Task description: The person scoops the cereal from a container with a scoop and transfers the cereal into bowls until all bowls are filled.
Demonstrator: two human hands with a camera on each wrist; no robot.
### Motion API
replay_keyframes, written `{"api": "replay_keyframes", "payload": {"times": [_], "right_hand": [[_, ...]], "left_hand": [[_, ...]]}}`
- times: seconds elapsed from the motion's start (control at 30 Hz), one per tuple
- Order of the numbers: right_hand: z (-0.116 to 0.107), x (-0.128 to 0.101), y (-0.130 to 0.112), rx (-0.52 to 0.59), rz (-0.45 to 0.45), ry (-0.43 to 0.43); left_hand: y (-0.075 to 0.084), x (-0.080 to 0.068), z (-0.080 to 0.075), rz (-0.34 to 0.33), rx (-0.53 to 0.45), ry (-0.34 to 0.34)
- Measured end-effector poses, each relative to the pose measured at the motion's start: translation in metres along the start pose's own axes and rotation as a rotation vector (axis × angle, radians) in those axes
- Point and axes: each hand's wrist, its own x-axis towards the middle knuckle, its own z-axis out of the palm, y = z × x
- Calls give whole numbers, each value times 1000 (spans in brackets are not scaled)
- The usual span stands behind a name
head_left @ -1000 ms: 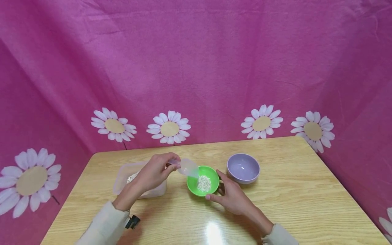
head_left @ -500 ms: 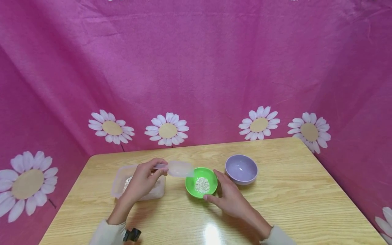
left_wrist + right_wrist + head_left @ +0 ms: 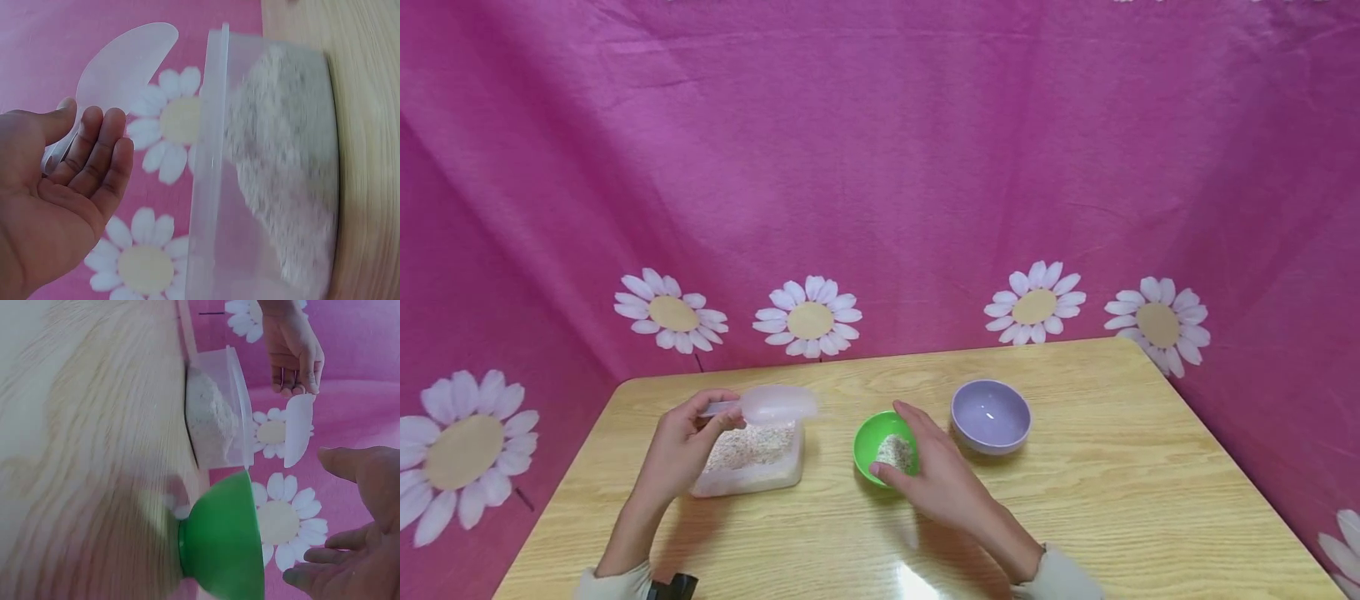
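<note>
My left hand [image 3: 681, 446] pinches the handle of a translucent scoop [image 3: 778, 402]. The scoop is raised over a clear plastic container [image 3: 748, 479] holding pale oat-like flakes [image 3: 752, 446]. In the left wrist view the scoop's blade [image 3: 122, 69] looks see-through, with no flakes showing in it. My right hand [image 3: 943, 483] hovers at the right side of a green bowl [image 3: 867, 437], covering part of its rim. A small heap of flakes [image 3: 895, 452] lies in that bowl. The right wrist view shows a gap between the bowl [image 3: 222, 537] and the loosely spread fingers [image 3: 331, 556].
A purple bowl [image 3: 991, 417] stands just right of and behind my right hand. All this is on a light wooden table [image 3: 1120, 483]. A pink cloth [image 3: 880, 183] printed with white flowers hangs behind and at both sides of it.
My left hand has carried the scoop leftward from the green bowl to above the container. My right hand has come off the green bowl's side and shifted slightly left over its rim.
</note>
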Motion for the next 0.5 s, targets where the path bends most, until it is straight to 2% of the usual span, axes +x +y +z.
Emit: {"api": "replay_keyframes", "payload": {"times": [0.27,0.5], "right_hand": [[19,12,-12,33,-43,-60],[37,22,-25,62,-61,-117]], "left_hand": [[-20,-11,-23,23,4,68],[-38,-16,-37,6,82,87]]}}
